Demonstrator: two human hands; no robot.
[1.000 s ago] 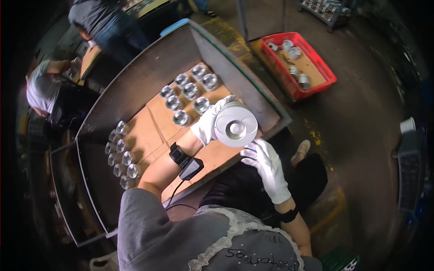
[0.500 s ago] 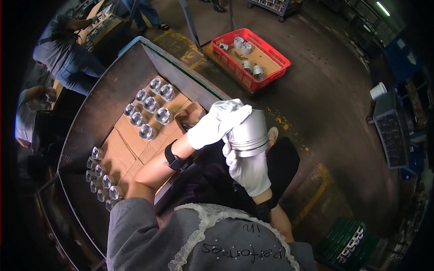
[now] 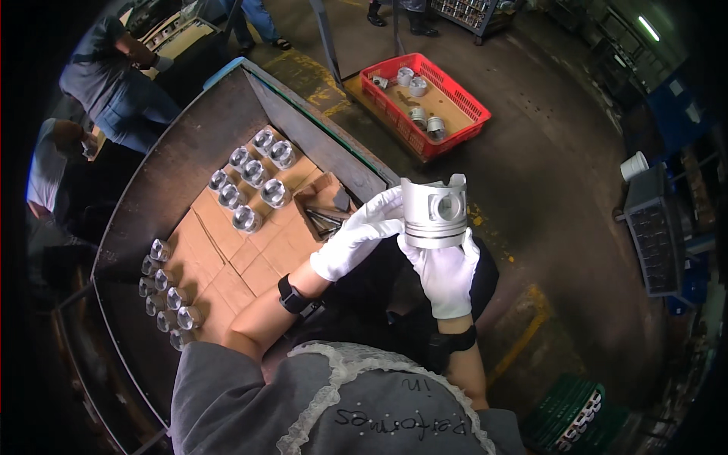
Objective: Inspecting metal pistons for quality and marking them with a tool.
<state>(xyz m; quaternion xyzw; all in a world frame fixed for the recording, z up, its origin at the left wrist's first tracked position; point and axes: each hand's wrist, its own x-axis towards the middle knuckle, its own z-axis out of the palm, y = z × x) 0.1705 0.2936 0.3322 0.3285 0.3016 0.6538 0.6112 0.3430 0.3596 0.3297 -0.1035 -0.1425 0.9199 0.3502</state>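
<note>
A silvery engine piston [image 3: 425,218] stands upright in front of me, its ring grooves low and its round pin hole facing me. My right hand [image 3: 446,279], in a white glove, grips it from below, thumb and fingers around its lower end. My left hand [image 3: 362,233], also gloved in white, is beside the piston's left side with fingers stretched toward it; whether the fingertips touch it I cannot tell. Left of my hands, several similar pistons [image 3: 253,174] stand on cardboard [image 3: 220,254] in a metal-walled bench tray [image 3: 163,144].
A small cardboard box [image 3: 322,199] with dark metal rods sits by my left hand. Beyond the bench, a red crate [image 3: 474,121] holds several pistons. People work at the far left. A grey cart [image 3: 654,235] stands right; a green crate [image 3: 561,413] is at lower right.
The piston has turned so its pin hole faces me, and it has risen slightly. My left hand has come off its top to its left side; my right hand still holds it from below.
</note>
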